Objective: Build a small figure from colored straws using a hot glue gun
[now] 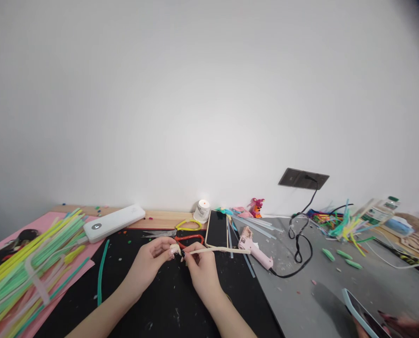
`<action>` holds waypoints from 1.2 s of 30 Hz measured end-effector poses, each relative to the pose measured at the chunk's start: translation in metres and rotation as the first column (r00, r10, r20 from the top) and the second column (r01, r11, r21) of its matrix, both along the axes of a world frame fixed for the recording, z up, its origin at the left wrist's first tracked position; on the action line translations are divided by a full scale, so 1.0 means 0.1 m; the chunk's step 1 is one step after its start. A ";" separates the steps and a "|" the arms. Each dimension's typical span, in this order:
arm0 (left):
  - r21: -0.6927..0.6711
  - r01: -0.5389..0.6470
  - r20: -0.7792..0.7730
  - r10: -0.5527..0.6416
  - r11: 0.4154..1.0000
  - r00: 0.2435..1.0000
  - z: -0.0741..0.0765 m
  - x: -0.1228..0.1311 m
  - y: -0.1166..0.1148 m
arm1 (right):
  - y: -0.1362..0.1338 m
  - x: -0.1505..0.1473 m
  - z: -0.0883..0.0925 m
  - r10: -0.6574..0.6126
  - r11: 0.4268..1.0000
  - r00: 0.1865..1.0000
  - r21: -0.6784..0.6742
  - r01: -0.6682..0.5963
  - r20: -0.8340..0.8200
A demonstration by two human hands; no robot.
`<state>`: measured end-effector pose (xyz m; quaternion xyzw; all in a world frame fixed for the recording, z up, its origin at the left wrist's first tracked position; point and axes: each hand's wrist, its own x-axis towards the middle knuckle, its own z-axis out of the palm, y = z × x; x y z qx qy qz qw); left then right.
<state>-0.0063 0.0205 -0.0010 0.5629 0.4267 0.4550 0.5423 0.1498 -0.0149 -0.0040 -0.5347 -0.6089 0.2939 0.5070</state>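
Over the black mat [174, 300], my left hand [149, 258] pinches the bunched end of a cream pipe cleaner [226, 249]. My right hand [204, 272] has its thumb and fingers closed on the same pipe cleaner, close beside the left fingertips. Its loose length runs out to the right, in front of a phone [217, 228] and up to the pink glue gun [256, 251]. A small dark bit shows between the hands, too small to name. Just behind them lie scissors with red handles [188, 241] and scissors with yellow handles [188, 225].
Green and yellow pipe cleaners [36, 267] and a white power bank [114, 223] lie left. A paper cup [202, 211] and an orange-and-pink figure [256, 207] stand by the wall. A black cord [297, 256] trails rightward. Another person's hand holds a phone [364, 314] at lower right.
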 end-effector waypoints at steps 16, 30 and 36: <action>-0.015 0.014 0.029 -0.013 1.000 0.999 0.00 0.00 -0.01 | 0.01 0.00 -0.01 -0.006 1.000 1.000 -0.011 0.006 0.001; -0.046 0.012 0.030 -0.011 0.999 0.999 -0.03 -0.01 0.00 | 0.01 -0.01 -0.04 -0.014 1.000 1.000 -0.006 0.014 -0.007; -0.043 0.006 0.029 -0.005 0.999 1.000 -0.02 0.00 0.01 | 0.01 -0.02 -0.06 -0.021 1.000 1.000 -0.009 0.021 -0.014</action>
